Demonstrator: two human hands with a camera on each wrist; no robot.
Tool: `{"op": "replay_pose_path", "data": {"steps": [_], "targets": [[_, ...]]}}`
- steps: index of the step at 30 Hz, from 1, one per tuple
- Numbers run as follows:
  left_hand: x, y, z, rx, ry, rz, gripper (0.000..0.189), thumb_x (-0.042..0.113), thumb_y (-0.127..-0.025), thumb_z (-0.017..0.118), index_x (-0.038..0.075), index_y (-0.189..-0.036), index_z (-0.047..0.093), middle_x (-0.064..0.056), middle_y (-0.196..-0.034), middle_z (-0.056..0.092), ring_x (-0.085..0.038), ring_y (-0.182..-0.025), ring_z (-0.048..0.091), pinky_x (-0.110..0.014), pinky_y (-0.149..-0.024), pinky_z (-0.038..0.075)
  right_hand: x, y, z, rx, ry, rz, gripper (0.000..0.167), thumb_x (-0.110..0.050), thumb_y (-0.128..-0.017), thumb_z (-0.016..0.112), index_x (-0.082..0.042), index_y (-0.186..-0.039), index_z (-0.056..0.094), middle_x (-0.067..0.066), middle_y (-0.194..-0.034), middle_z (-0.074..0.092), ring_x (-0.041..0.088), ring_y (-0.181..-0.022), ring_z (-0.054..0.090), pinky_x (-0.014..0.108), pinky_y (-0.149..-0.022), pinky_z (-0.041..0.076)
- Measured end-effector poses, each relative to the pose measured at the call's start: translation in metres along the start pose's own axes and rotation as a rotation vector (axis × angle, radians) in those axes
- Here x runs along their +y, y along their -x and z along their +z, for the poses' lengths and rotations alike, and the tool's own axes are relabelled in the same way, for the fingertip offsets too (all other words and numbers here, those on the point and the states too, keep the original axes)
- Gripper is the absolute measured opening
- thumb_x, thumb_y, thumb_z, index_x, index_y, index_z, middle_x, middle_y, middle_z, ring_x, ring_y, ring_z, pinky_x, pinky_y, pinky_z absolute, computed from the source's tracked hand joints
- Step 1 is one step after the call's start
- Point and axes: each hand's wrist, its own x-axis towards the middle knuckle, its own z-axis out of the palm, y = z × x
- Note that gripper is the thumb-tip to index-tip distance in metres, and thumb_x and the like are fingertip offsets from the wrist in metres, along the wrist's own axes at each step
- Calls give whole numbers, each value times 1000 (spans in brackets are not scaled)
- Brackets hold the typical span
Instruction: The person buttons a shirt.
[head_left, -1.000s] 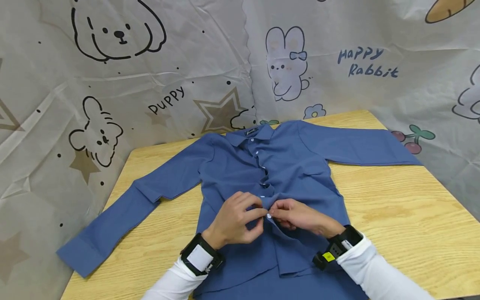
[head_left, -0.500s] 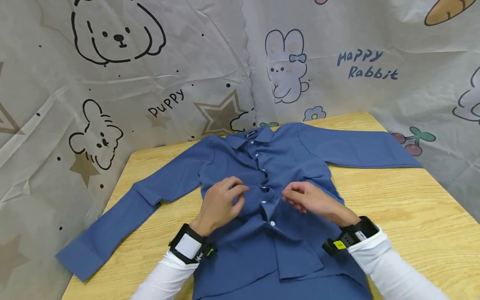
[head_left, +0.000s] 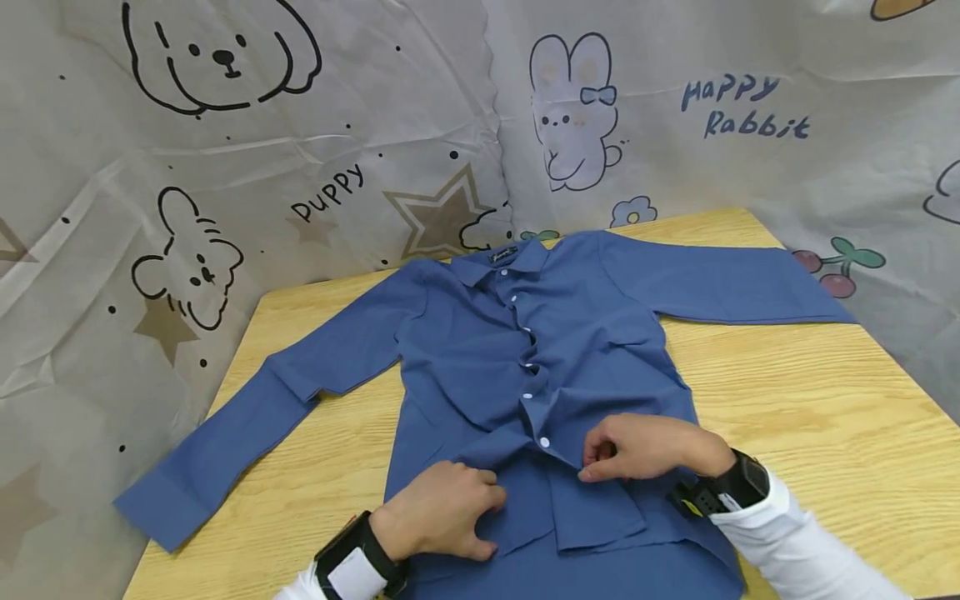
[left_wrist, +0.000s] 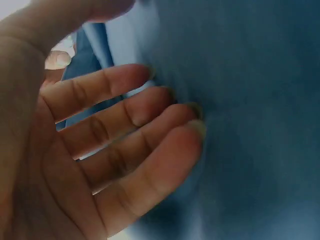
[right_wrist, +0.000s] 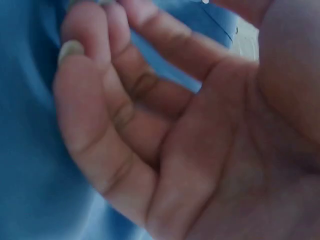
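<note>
A blue long-sleeved shirt [head_left: 472,350] lies front up, collar away from me, sleeves spread. White buttons run down its front; a lower white button [head_left: 545,442] shows where the placket is lifted and gapes. My left hand [head_left: 442,510] is over the lower left front, thumb apart from the fingers; in the left wrist view its fingertips [left_wrist: 187,142] are against or close to the blue cloth. Right of the lower button is my right hand [head_left: 648,447], fingers loosely bent, thumb apart near the placket edge. Nothing shows between the fingers of either hand.
The shirt lies on a light wooden table [head_left: 795,433]. Behind and to the left hangs a pale printed cloth [head_left: 420,92] with cartoon animals, meeting the table's back edge. A black strap device [head_left: 720,487] is on the right wrist; a similar one [head_left: 360,558] is on the left.
Both hands let go of the placket by the lower button and moved apart. Since then they have come down toward the hem, the left one farther. The lower button is now uncovered.
</note>
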Motion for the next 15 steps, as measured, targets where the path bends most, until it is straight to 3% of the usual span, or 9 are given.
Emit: {"op": "replay_pose_path", "data": {"steps": [5, 8, 10, 15], "targets": [[4, 0, 5, -3, -24, 27, 30, 21, -69, 73, 23, -62, 44, 12, -61, 34, -1, -48, 32, -20, -44, 29, -2, -7, 3, -33, 53, -167, 21, -25, -96, 59, -18, -77, 63, -14, -63, 48, 1, -54, 43, 21, -52, 38], [3, 0, 7, 13, -30, 27, 35, 15, -67, 71, 23, -57, 38, 12, -59, 32, -1, -46, 30, -21, -42, 26, -5, -11, 2, -35, 23, -228, 25, -25, -98, 56, -20, -74, 59, -13, -63, 45, 2, -53, 41, 20, -53, 37], [3, 1, 7, 15, -16, 16, 36, 21, -70, 71, 23, -57, 38, 12, -58, 32, -1, -46, 30, -21, -41, 26, -8, -12, 1, -34, 5, -265, 26, -26, -98, 55, -21, -73, 57, -13, -63, 43, 2, -52, 40, 20, -53, 37], [3, 0, 10, 24, 39, -18, 41, 54, -82, 65, 24, -64, 44, 13, -59, 35, 0, -46, 33, -20, -42, 28, -14, -16, 2, -35, -16, -307, 27, -24, -98, 54, -20, -72, 54, -14, -62, 42, 1, -51, 37, 20, -52, 36]]}}
